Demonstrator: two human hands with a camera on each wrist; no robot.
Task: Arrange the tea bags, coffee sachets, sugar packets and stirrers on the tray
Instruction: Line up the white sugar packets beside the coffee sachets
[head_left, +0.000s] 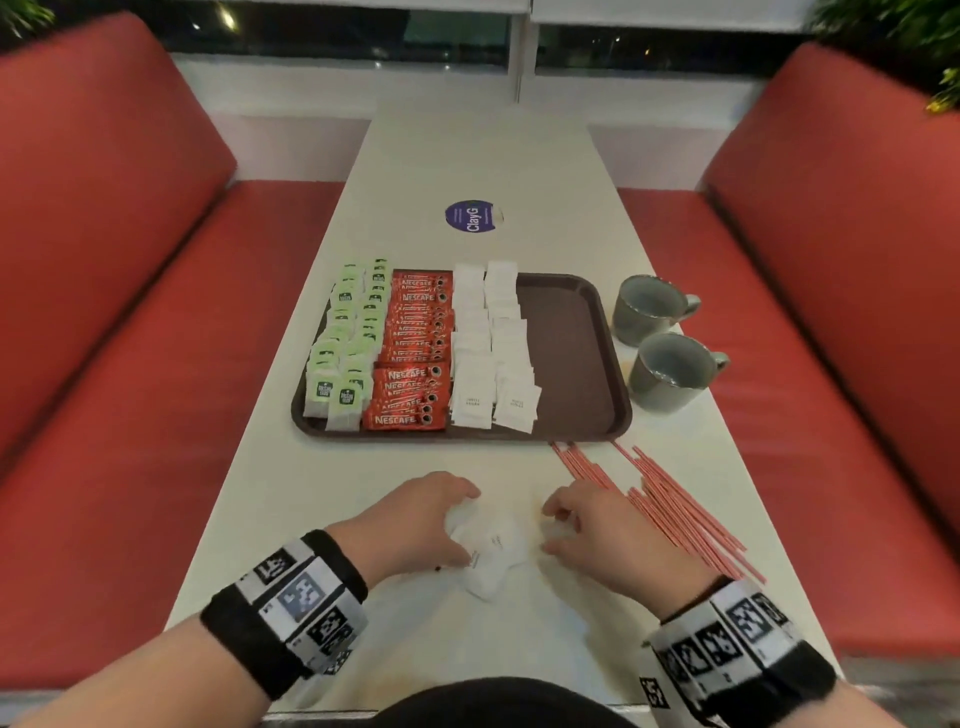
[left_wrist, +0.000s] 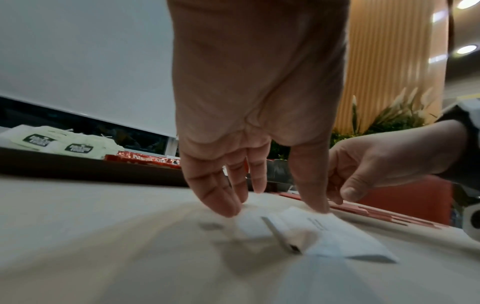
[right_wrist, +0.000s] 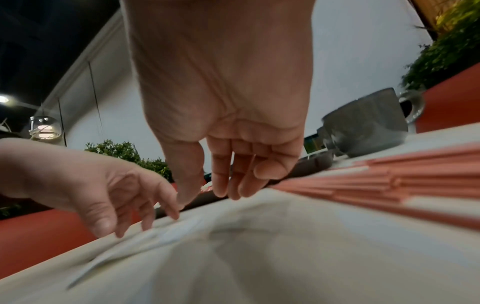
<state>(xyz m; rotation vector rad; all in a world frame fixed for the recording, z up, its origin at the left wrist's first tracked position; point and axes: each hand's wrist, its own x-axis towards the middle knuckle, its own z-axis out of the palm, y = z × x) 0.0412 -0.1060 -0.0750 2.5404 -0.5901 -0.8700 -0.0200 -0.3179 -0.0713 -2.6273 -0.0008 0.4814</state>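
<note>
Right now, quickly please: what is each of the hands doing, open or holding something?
Left hand: open, fingertips touching the loose sugar packets on the table.
Right hand: open, fingers relaxed, holding nothing, beside the stirrers.

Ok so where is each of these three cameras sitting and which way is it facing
Head: worn on the head, looks down at the tray; both forearms show.
Left wrist: low under the left hand, faces the loose sugar packets; right hand opposite.
Right wrist: low under the right hand, faces the stirrers and mugs.
All three share both hands.
</note>
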